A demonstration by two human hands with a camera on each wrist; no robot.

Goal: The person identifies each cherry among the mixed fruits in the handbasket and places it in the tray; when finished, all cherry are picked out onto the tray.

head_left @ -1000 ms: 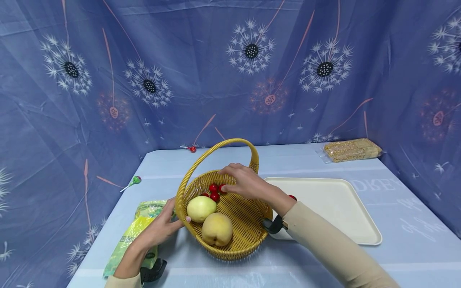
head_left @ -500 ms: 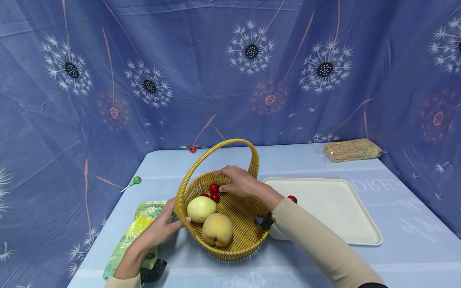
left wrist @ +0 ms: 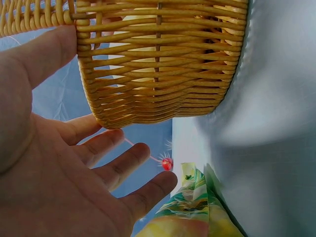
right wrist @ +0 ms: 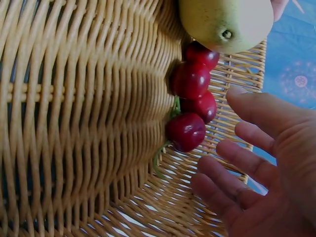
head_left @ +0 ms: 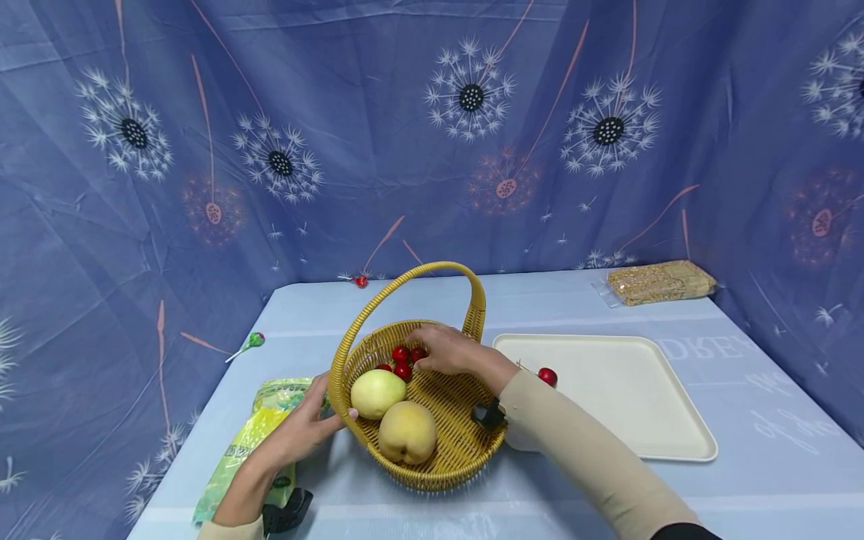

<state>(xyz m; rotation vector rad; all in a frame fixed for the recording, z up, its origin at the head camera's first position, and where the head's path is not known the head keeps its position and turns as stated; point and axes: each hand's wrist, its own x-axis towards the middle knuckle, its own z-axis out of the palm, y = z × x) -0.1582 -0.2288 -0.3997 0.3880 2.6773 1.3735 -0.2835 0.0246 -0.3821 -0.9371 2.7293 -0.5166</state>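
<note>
A yellow wicker basket (head_left: 454, 401) with a tall handle stands mid-table. In it lie a pale yellow-green fruit (head_left: 378, 394), a peach (head_left: 407, 433) and several red cherries (right wrist: 186, 131) against the far wall. My left hand (head_left: 304, 431) holds the basket's left side, thumb hooked over the rim and index and middle fingers against the outer weave. Inside the basket, my right hand (head_left: 445, 349) reaches over the cherries. The right wrist view shows its fingers spread and slightly bent beside the cherries, with nothing between them.
A cream tray (head_left: 621, 390) lies to the right, with a red cherry (head_left: 547, 376) at its left side. A yellow-green packet (head_left: 250, 450) is under my left forearm. Lollipops, one green (head_left: 253, 340) and one red (head_left: 361, 282), lie farther back. A clear bag (head_left: 661, 282) sits back right.
My right hand has shifted slightly and dropped lower toward the cherries, its forearm swinging left. More of the cherry at the tray shows. The left hand and basket stay put.
</note>
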